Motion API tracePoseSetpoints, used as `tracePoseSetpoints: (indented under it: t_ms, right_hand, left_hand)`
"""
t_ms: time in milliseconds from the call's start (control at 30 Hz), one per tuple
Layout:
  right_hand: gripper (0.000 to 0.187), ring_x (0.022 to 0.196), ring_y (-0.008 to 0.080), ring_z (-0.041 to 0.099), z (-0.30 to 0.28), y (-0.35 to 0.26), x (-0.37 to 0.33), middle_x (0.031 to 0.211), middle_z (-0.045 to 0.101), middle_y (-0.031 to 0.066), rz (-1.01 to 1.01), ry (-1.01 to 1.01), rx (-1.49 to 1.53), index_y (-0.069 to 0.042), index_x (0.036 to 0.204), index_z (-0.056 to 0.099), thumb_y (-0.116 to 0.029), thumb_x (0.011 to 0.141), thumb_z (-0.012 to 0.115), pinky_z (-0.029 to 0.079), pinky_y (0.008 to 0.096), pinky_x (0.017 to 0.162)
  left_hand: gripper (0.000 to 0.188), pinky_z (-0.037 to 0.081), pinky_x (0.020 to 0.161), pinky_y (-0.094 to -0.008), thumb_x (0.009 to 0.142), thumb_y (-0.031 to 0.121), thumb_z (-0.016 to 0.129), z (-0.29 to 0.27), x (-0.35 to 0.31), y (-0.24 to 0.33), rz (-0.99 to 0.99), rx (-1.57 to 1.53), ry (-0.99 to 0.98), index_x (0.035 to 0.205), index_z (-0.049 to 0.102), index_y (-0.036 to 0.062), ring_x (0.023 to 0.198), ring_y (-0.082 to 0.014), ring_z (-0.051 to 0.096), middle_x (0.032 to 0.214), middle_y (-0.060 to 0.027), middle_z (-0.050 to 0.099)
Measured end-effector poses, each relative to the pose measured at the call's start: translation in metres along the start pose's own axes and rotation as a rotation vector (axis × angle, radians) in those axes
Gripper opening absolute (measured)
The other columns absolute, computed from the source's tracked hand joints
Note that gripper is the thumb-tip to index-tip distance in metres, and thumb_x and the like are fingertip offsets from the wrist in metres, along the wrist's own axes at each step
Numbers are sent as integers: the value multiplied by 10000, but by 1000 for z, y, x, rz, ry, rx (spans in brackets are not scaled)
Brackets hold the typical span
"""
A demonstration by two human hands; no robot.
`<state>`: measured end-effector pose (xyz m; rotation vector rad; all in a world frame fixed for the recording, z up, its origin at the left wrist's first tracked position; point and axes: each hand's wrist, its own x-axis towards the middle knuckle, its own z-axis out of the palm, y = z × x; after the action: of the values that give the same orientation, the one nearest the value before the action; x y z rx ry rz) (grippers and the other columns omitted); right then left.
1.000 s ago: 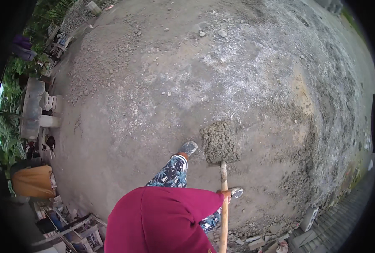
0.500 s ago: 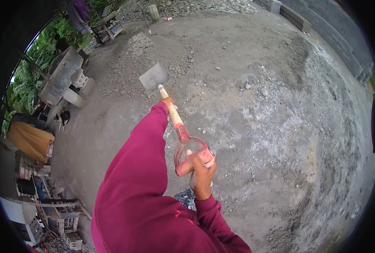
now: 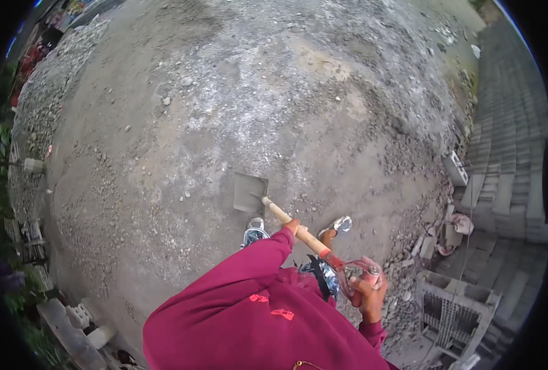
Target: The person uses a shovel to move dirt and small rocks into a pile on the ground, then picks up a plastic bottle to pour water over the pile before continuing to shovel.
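Note:
A shovel (image 3: 314,242) with a pale wooden shaft and a red D-shaped handle slants across the front of my body. My left hand (image 3: 293,226) is wrapped round the middle of the shaft. At the upper end, my right hand (image 3: 371,293) grips the red handle, fingers closed over its crossbar. The flat grey blade (image 3: 250,192) is low over the gravelly ground, just ahead of my feet; whether it touches the ground I cannot tell. No heap of material shows on the blade.
Grey blocks (image 3: 508,166) are stacked along the right side. A framed mesh screen (image 3: 456,311) stands at the lower right, near a single hollow block (image 3: 455,169). A gravel pile (image 3: 55,92) lies at the far left. My shoes (image 3: 343,224) are beside the shaft.
My view has turned to the right, bringing the block stacks and mesh screen in. The shovel's blade has come closer to my feet, and the handle has shifted right. Both hands still hold it.

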<state>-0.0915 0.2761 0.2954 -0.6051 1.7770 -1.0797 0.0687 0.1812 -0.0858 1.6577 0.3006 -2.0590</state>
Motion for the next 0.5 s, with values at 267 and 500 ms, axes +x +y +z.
tracePoseSetpoints:
  t_ms: [267, 500]
  right_hand:
    - [519, 414, 190, 484, -160, 146, -5, 574, 491, 63, 405, 605, 1150, -15, 1230, 434, -27, 719, 523, 443, 313, 393]
    - [494, 430, 148, 435, -214, 197, 46, 559, 423, 14, 478, 853, 1410, -85, 1258, 422, -90, 773, 515, 433, 317, 415]
  left_hand:
    - [317, 542, 489, -398, 753, 149, 626, 212, 47, -138, 108, 658, -39, 959, 489, -49, 546, -274, 619, 696, -147, 585]
    - [286, 527, 446, -363, 769, 165, 618, 322, 101, -238, -45, 1040, -46, 864, 498, -77, 509, -246, 596, 662, -145, 569]
